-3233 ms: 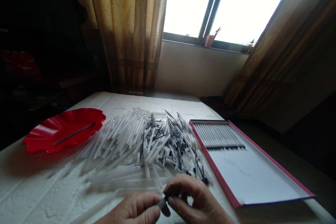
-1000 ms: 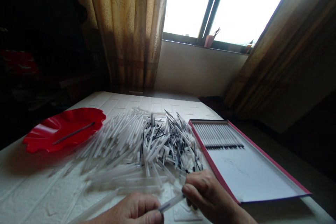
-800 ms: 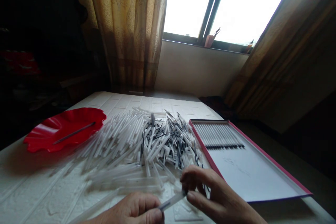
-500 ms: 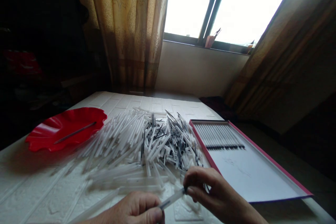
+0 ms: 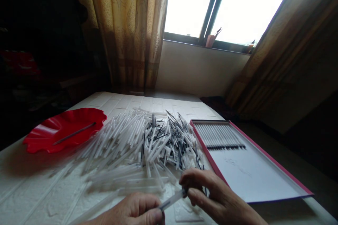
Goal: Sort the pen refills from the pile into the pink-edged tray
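Note:
A pen (image 5: 172, 199) with a clear barrel and a dark end is held between my two hands at the front of the table. My left hand (image 5: 139, 209) is closed around its lower end, thumb on top. At the upper end, the thumb and bent forefinger of my right hand (image 5: 211, 195) are at the dark tip, seemingly pinching it. Just beyond the hands lies a heap of clear pen barrels (image 5: 116, 140). Mixed in on its right side are thin black refills (image 5: 182, 147) and small parts too jumbled to tell apart.
To the right stands a shallow box lid (image 5: 274, 165) with pink edges, a row of assembled pens (image 5: 218, 135) in its far part. A red wavy-rimmed dish (image 5: 39, 137) with one dark stick-like pen (image 5: 75, 133) sits on the left of the white table (image 5: 34, 190).
My right hand has shifted slightly left, its fingers a little looser around the pen's dark end. My left hand has barely moved.

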### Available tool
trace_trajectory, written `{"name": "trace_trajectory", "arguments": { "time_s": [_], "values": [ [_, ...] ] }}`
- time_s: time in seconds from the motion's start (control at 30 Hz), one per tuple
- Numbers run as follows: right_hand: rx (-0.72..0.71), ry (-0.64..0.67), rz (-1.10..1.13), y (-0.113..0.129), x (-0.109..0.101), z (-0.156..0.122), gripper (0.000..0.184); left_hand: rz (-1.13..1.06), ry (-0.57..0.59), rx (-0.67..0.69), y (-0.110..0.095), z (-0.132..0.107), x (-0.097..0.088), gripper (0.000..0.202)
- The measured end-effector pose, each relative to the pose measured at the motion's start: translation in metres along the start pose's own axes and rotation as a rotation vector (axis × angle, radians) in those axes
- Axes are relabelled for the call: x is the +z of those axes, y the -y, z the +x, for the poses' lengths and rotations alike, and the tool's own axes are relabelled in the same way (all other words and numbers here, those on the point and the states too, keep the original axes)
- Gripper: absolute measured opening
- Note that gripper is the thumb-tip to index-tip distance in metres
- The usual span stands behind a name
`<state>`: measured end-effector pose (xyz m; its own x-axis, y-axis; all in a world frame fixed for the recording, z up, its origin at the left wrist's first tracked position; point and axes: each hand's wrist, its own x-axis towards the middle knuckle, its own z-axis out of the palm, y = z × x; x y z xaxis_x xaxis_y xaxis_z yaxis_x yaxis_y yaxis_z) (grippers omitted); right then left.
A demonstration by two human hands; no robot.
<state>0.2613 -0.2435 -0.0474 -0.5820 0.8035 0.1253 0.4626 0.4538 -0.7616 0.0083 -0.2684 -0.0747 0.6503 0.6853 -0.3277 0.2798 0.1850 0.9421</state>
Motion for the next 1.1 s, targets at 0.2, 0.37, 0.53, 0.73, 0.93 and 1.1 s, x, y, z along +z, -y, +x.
{"name": "trace_trajectory", "arguments": {
  "time_s": [0.2,0.37,0.53,0.73,0.93,1.1],
  "values": [
    [0.038,0.027,0.042,-0.001,-0.002,-0.001,0.007,0.033,-0.031,0.012,-0.001,-0.001,0.002,0.066],
    [-0.021,-0.003,-0.049,0.004,-0.001,0.003,0.014,0.067,-0.002,0.009,-0.001,0.001,0.000,0.067],
    [0.005,0.025,-0.062,0.007,0.005,0.007,0.036,0.133,-0.004,0.000,-0.006,0.000,-0.001,0.067],
    [0.041,0.039,-0.006,0.002,0.009,0.010,0.038,0.112,-0.012,-0.006,-0.008,-0.001,0.002,0.071],
    [-0.001,0.011,0.035,0.006,0.000,0.007,0.020,-0.018,-0.023,0.025,0.003,-0.001,0.003,0.063],
    [0.005,0.015,-0.001,0.007,0.000,0.005,0.024,-0.010,-0.037,0.053,0.006,-0.001,0.003,0.063]
  ]
}}
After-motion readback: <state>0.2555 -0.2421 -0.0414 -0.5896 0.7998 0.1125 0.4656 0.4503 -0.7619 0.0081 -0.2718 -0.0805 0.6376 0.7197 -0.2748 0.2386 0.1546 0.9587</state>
